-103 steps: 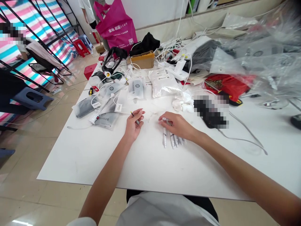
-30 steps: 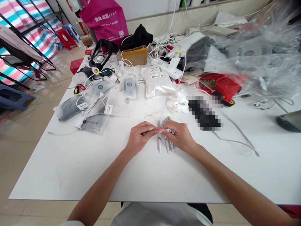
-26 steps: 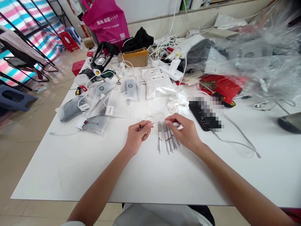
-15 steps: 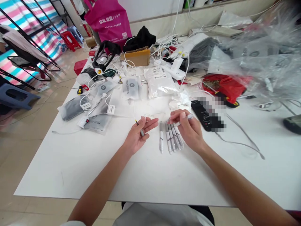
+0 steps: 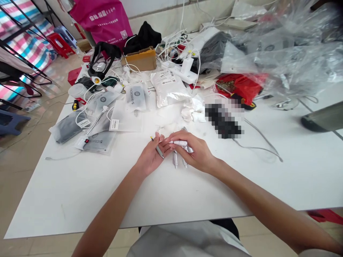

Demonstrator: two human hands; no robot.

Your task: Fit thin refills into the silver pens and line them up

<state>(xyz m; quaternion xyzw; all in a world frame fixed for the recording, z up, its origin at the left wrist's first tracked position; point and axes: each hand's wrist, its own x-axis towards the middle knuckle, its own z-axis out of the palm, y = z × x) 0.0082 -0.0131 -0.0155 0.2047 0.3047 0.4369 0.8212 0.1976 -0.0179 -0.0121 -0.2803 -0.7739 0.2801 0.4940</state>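
Note:
My left hand (image 5: 150, 159) is palm up, its thumb closed over the grey front half of a pen (image 5: 160, 152). A thin refill with a yellow end pokes out of it past the thumb. Some small whitish piece shows by the left fingertips, too small to name. My right hand (image 5: 199, 151) pinches a white pen barrel (image 5: 180, 142), its end touching or close to the left fingers. Under and behind the right hand, several grey-and-white pens (image 5: 175, 160) lie on the white table (image 5: 160, 200), mostly covered.
Frosted pouches (image 5: 135, 98) and a white cable lie at the left. Farther back are a stuffed white plastic bag (image 5: 169, 88), a cardboard box (image 5: 142, 60) and tangled cables. Crumpled tissue (image 5: 193, 110), a blurred-out dark object (image 5: 223, 119) and clear plastic wrap (image 5: 278, 53) are rightward.
My right hand has moved left with the white barrel, from above the pen row to my left fingers. The left hand keeps the grey pen half. The camera view has shifted.

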